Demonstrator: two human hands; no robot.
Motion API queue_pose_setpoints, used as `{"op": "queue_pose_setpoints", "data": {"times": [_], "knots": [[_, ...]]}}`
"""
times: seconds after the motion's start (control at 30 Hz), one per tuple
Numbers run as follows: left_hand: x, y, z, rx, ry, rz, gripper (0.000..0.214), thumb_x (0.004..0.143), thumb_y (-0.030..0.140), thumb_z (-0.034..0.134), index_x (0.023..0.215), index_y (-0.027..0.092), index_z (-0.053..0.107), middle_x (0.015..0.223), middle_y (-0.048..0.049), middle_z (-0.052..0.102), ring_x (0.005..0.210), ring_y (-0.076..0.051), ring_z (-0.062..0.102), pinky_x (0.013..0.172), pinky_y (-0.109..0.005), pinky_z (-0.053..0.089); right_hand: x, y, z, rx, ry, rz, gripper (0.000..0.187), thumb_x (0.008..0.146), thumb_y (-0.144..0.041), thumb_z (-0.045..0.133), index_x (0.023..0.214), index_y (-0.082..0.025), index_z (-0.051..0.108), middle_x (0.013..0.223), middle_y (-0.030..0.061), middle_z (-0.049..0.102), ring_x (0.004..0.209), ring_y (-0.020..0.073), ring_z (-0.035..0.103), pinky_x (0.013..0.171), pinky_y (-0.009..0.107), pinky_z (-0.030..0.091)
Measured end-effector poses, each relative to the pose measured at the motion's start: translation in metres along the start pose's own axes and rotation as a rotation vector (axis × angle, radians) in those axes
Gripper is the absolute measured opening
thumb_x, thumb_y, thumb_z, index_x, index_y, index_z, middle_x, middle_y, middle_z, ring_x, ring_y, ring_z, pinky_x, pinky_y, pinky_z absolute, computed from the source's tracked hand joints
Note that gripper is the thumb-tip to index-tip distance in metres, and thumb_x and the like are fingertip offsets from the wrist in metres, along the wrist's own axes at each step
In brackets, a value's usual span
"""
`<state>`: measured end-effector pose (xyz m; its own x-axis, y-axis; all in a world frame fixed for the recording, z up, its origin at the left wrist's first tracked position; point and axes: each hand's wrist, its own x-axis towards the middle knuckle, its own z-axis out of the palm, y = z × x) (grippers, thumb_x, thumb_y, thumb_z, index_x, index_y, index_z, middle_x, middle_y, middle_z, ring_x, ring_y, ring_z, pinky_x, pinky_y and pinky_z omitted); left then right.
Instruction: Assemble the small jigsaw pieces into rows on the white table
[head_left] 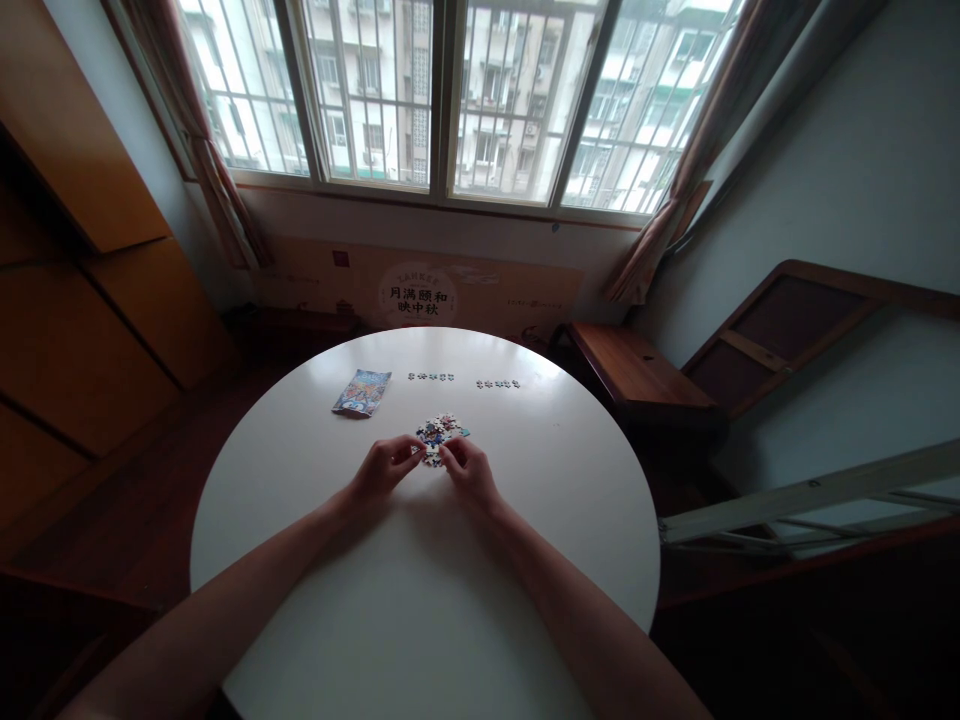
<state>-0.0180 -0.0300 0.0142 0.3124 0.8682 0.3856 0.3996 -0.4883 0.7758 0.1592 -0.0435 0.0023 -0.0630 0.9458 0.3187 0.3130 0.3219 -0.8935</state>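
On the white round table [300, 600], the left hand [382, 468] and right hand [469, 470] pinch, it seems, small pieces at the puzzle pile [440, 432], twelve o'clock from the fingertips, sorting close. Beyond lie two piece rows [431, 377], and at eleven o'clock the packet [362, 391].

Both forearms are bare from the lower edge of the view up to the wrists; no sleeve or cuff shows on either. The left hand [384, 468] carries no ring, watch or glove. The right hand [471, 472] is likewise bare, with no band at the wrist. Fingernails are too small to judge. No marks show on either arm.
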Motion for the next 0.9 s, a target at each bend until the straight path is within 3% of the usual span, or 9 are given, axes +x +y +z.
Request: {"op": "queue_pose_setpoints", "data": {"times": [0.9], "knots": [[-0.0004,0.0002,0.0005,-0.019,0.005,-0.008,0.027,0.082,0.037,0.055,0.084,0.012,0.067,0.054,0.0033,0.048,0.051,-0.007,0.038,0.049,-0.017,0.032,0.0001,0.0006,0.0000,0.001,0.000,-0.002,0.027,0.083,-0.041,0.050,0.076,-0.016,0.059,0.063,0.0005,0.056,0.055,0.0124,0.048,0.052,0.023,0.037]]}}
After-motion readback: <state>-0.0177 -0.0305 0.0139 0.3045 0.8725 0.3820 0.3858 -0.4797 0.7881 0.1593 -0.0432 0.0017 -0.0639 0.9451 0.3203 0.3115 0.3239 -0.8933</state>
